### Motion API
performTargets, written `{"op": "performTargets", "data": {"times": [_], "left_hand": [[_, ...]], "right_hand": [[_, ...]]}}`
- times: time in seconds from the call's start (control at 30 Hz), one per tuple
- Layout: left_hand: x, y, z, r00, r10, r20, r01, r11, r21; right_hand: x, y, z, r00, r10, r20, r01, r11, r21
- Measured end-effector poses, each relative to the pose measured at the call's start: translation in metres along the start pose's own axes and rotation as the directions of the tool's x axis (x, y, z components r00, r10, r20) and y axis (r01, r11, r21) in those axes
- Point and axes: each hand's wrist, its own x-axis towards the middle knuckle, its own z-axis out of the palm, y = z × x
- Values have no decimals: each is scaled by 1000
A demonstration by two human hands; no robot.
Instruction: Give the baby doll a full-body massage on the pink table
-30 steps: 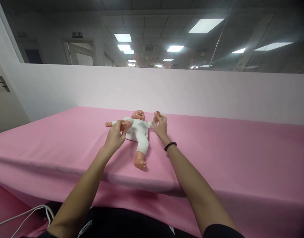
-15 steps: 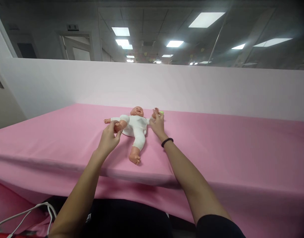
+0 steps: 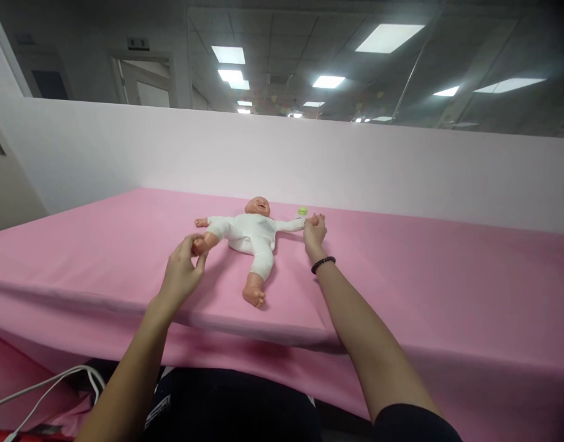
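Note:
A baby doll [image 3: 251, 230] with a white cloth body lies on its back on the pink-covered table [image 3: 424, 276], its head toward the wall. My left hand [image 3: 183, 264] is closed on the doll's foot at the left, with that leg spread outward. Out to the right, my right hand [image 3: 315, 234] grips the doll's hand, and the doll's arm is stretched straight. The other leg points toward me with its foot free, and the other arm lies out to the left.
A small light-green object [image 3: 302, 210] sits behind the doll's stretched arm. A white wall [image 3: 355, 166] with glass above it borders the table's far side. White cables [image 3: 46, 387] hang at the lower left, below the table's front edge.
My left hand has moved left, drawing the doll's leg outward. My right hand has gone right with the doll's hand, straightening its arm and uncovering the green object.

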Motion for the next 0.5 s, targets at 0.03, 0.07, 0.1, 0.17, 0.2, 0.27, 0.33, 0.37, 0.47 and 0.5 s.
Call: {"op": "performTargets", "data": {"times": [0.03,0.07,0.1,0.17,0.2,0.27,0.33,0.37,0.47,0.5], "left_hand": [[14,7,1,999,36,-8,-36,999,12],[29,14,3,997,65,41,-65,998,22],[44,21,6,990,83,117,-90,994,57],[71,31,19,969,102,226,-123,989,78],[82,36,27,954,111,278,-140,987,86],[96,43,47,926,123,358,-167,981,95],[99,48,65,909,130,396,-183,978,99],[97,50,73,907,132,400,-185,978,99],[81,53,81,915,130,383,-176,980,89],[74,54,79,920,128,370,-170,982,83]], "right_hand": [[-3,-7,4,998,-57,20,58,998,-21],[-8,-13,8,991,-121,54,123,992,-36],[-14,-20,12,976,-190,105,196,980,-46],[-28,-32,19,911,-327,251,349,936,-48],[-36,-36,22,860,-385,335,421,906,-39],[-50,-40,28,743,-458,488,531,847,-14],[-60,-39,32,657,-480,581,589,808,1],[-64,-38,33,634,-481,605,604,797,1],[-67,-36,32,620,-474,626,611,791,-7],[-66,-36,32,628,-468,621,603,797,-9]]}}
